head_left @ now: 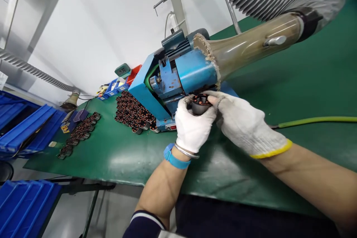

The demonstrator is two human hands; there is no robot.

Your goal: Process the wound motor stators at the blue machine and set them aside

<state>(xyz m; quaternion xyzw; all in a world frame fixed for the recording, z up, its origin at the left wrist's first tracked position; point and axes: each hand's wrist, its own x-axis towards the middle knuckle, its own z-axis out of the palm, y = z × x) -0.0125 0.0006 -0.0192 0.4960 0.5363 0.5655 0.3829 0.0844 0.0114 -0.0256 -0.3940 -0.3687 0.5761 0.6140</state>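
A dark, cylindrical motor stator [200, 107] with copper-coloured windings sits between my two gloved hands, just in front of the blue belt machine [195, 68]. My left hand [193, 122], in a white glove, wraps round its left side and underside. From the right, my right hand [240, 119], in a knitted glove with a yellow cuff, has its thumb and fingers at the stator's rim. The right thumb tip shows bare. Whether the stator touches the machine is hidden by my fingers.
Many similar stators [131, 111] are piled left of the machine, with another row [80, 132] farther left on the green table [119, 160]. A suction pipe [251, 46] reaches over the right side. A green hose [315, 121] lies at right; blue trays [30, 126] stand at left.
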